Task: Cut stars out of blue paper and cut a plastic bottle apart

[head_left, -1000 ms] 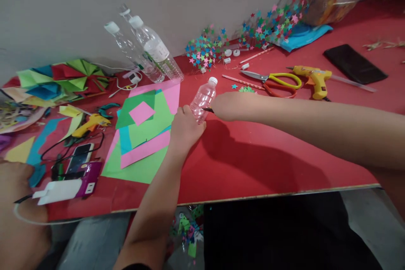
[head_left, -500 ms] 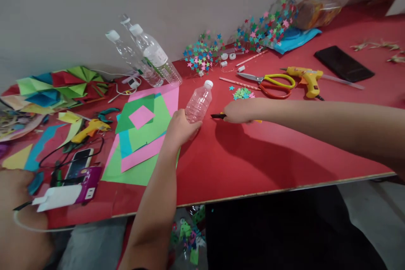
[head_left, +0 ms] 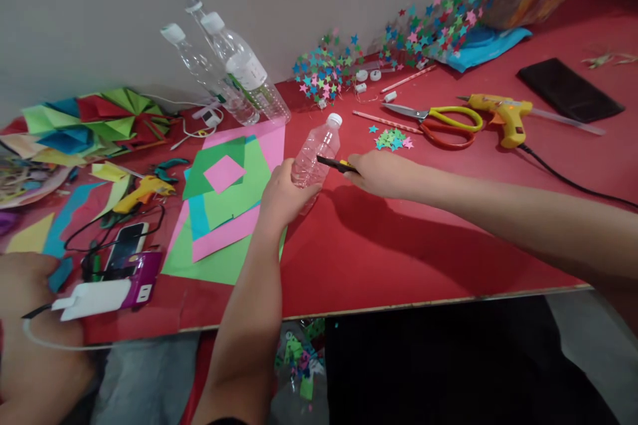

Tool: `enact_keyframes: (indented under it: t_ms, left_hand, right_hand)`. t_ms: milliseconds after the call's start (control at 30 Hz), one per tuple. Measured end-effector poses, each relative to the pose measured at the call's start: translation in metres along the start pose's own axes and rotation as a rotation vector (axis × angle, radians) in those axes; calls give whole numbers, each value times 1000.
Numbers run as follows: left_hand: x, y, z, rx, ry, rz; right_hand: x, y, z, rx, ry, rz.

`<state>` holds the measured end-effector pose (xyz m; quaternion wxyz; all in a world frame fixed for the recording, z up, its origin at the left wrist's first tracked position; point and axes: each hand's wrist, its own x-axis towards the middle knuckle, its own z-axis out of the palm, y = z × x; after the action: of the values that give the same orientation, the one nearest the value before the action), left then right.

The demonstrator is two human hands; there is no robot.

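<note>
Left of centre, flat coloured papers (head_left: 232, 202) lie stacked. Beside them, the left hand (head_left: 284, 196) curls its fingers round the near end of a clear, ridged plastic bottle (head_left: 318, 146), tilted on the red table (head_left: 399, 252). The box cutter (head_left: 337, 165), apart from it a moment ago, now overlaps its right side, contact unclear, gripped in the right hand's (head_left: 376, 172) closed fingers, forearm stretched from the right.
</note>
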<state>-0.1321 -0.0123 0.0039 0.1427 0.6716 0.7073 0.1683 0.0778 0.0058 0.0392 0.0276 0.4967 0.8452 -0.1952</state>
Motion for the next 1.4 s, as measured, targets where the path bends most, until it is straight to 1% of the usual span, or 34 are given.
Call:
enact_keyframes:
  t_ms: [200, 400, 567, 700, 800, 900, 1000, 1100, 1200, 1400]
  left_hand:
    - [2, -4, 1, -23, 11, 25]
    - [4, -7, 0, -91, -22, 30]
    - [-1, -2, 1, -37, 13, 13]
    - [-7, 5, 1, 20, 41, 0]
    - [-10, 6, 3, 0, 43, -4]
    - [-11, 2, 5, -11, 43, 70]
    - [-11, 0, 5, 38, 23, 170]
    - [-10, -1, 3, 73, -1, 231]
    - [-10, -2, 2, 79, 3, 258]
    - [-11, -2, 4, 65, 17, 250]
  right_hand:
    - [-2, 7, 14, 31, 16, -36]
    - [3, 12, 15, 109, 55, -47]
    - [10, 19, 21, 160, 75, -82]
    - [13, 26, 24, 193, 48, -92]
    - [15, 31, 23, 230, 34, -90]
    - [17, 33, 24, 268, 27, -80]
    - [18, 34, 25, 282, 16, -74]
    - [18, 32, 25, 286, 11, -73]
    - [17, 31, 26, 291, 24, -73]
    - [17, 32, 29, 284, 43, -91]
